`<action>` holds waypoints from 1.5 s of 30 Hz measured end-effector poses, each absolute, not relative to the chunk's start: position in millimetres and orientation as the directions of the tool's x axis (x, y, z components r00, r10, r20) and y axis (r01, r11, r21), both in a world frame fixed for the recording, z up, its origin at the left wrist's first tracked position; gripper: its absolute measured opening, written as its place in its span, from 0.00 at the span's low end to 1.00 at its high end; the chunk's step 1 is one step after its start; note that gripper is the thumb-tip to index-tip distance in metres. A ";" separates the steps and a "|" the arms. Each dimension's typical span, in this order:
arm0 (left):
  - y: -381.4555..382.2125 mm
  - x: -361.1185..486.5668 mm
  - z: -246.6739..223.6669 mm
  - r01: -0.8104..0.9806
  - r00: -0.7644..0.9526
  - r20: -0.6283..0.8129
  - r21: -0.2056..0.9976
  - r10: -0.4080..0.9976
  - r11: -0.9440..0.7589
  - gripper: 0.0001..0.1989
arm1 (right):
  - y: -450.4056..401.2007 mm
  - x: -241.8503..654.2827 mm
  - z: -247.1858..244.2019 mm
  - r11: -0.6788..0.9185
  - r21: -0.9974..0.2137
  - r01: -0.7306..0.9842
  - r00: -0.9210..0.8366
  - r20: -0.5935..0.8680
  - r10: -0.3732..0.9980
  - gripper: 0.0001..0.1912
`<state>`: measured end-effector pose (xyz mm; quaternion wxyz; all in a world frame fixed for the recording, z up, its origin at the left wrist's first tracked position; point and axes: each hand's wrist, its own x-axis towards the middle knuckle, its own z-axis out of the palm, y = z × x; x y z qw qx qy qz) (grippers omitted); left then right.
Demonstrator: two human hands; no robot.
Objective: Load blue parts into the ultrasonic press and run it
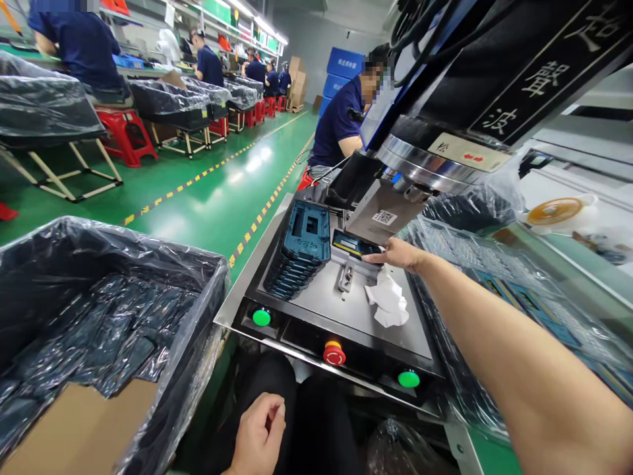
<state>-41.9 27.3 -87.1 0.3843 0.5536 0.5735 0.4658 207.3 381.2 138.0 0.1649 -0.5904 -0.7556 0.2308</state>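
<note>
My left hand point(260, 432) rests on my thigh near the bottom, its fingers curled in and nothing seen in them. On the right, my right arm reaches across the machine bed. My right hand point(398, 256) has a finger stretched to the edge of a dark blue plastic part point(350, 245) with a yellow strip. That part sits in a metal fixture point(346, 277), under the press head point(383, 214) bearing a QR label; the head partly covers it. Left of the fixture stands a stack of blue plastic housings point(304, 241). A crumpled white cloth or tissue point(388, 300) lies below my right hand.
Green buttons point(261, 317) and a red emergency stop point(334, 353) line the machine's front. A plastic-lined bin point(192, 264) with wrapped parts stands left. Clear trays point(524, 297) hold parts at right. A co-worker point(336, 122) sits beyond the machine; others work along the left.
</note>
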 end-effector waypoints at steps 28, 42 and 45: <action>74.9 -84.1 -12.6 0.790 -0.229 0.511 0.595 0.828 -0.148 0.28 | 101.9 232.7 30.1 0.365 -0.447 0.817 -0.137 0.464 0.875 0.14; 99.5 -72.3 -26.8 0.936 -0.040 0.485 0.323 0.873 -0.137 0.39 | 91.8 225.0 27.4 0.275 -0.434 0.858 -0.099 0.385 0.918 0.05; 83.4 -58.3 -28.7 0.909 -0.115 0.507 0.400 0.854 -0.116 0.34 | 90.4 227.2 31.5 0.296 -0.477 0.827 -0.117 0.369 0.922 0.08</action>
